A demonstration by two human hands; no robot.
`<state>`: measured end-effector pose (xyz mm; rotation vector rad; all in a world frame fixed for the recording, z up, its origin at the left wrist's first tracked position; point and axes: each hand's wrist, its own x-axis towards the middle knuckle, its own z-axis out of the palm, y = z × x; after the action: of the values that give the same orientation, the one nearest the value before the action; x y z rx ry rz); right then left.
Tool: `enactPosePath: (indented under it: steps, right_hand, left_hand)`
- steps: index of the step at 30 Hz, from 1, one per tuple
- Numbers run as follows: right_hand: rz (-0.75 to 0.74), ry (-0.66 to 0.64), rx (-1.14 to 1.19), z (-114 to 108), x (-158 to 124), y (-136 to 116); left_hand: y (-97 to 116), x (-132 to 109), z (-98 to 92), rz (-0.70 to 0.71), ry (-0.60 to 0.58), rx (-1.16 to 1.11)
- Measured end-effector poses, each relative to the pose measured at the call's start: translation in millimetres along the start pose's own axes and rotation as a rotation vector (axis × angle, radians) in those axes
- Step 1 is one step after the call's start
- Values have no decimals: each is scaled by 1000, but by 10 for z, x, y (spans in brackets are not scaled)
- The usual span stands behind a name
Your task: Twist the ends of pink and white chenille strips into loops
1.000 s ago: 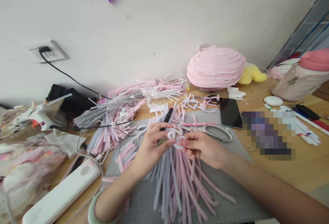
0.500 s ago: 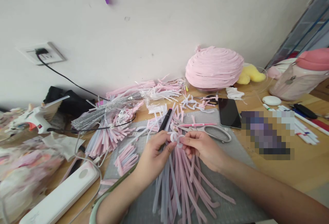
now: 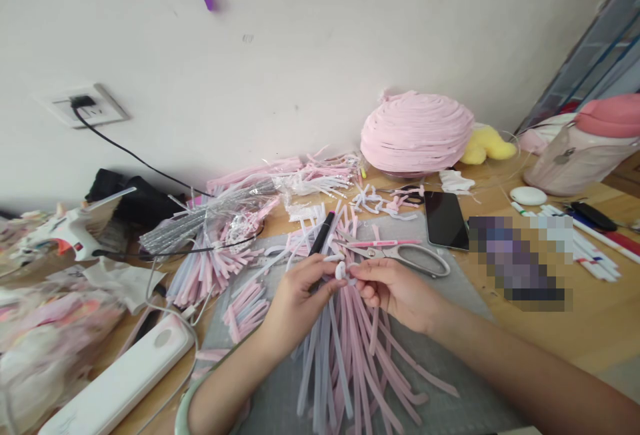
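Sitting between left fingers [image 3: 316,269] and right fingers [image 3: 373,271], a curled white strip [image 3: 341,271].

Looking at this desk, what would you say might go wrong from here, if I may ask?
The small white fuzzy curled piece, pinched in the fingertips of the left hand and right hand, could slip or uncurl. The grey-handled metal scissors lie just beyond the right hand, so a stray push might knock them.
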<state>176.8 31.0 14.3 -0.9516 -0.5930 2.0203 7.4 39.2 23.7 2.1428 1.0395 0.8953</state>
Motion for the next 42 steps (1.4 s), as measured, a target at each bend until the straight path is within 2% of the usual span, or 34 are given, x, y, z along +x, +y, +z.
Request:
enactPosePath:
  steps: [4, 8, 10, 12, 13, 15, 17, 19, 21, 23, 24, 25, 27, 30, 33, 35, 36, 40, 42]
  right_hand:
    - [20, -9, 66, 3, 9, 15]
    - [-89, 1, -107, -12, 23, 56]
    - [-209, 9, -307, -36, 10, 59]
    - [-412, 20, -536, -78, -27, 38]
    - [-531, -10, -644, -103, -52, 22]
    - [-734, -150, -808, -154, -96, -9]
    - [-804, -266, -846, -183, -113, -23]
    - [-711, -171, -705, -178, -92, -11]
    - [-439, -97, -475, -142, -53, 11]
    - [-122, -162, -315, -97, -20, 24]
    - [-19, -201, -278, -76, -12, 25]
    - [31, -218, -267, -60, -10, 23]
    - [-2, -202, -321, -45, -16, 20]
    - [-252, -114, -633, -68, -29, 31]
    - [-667, -82, -994, -117, -32, 52]
    - [-819, -109, -1095, -140, -30, 51]
    - [-792, -117, -1099, -145, -29, 42]
    - [-323, -44, -846, -132, -23, -20]
    - [-209, -21, -700, -117, -19, -34]
  left_hand:
    - [-15, 13, 9, -69, 23, -26]
    - [24, 20, -19, -172, -23, -91]
    - [51, 18, -18, -279, -39, -212]
    - [67, 7, 7, -398, -54, -409]
    - [70, -1, 26, -454, -73, -523]
    - [70, -20, 66, -536, -129, -712]
    - [68, -33, 83, -536, -143, -742]
    - [66, -35, 61, -432, -85, -555]
    - [64, -30, 8, -240, -10, -264]
    - [60, -28, -49, -34, 26, -14]
    - [58, -29, -70, 55, 34, 72]
    - [55, -32, -83, 122, 37, 136]
    - [50, -40, -83, 180, 33, 215]
    - [43, -48, -30, 101, 14, 193]
    - [23, -48, 43, -127, -21, 5]
    - [1, -46, 76, -264, -86, -159]
    - [-10, -44, 85, -313, -118, -234]
    - [-27, -38, 92, -423, -117, -420]
    - [-19, -40, 98, -437, -112, -470]
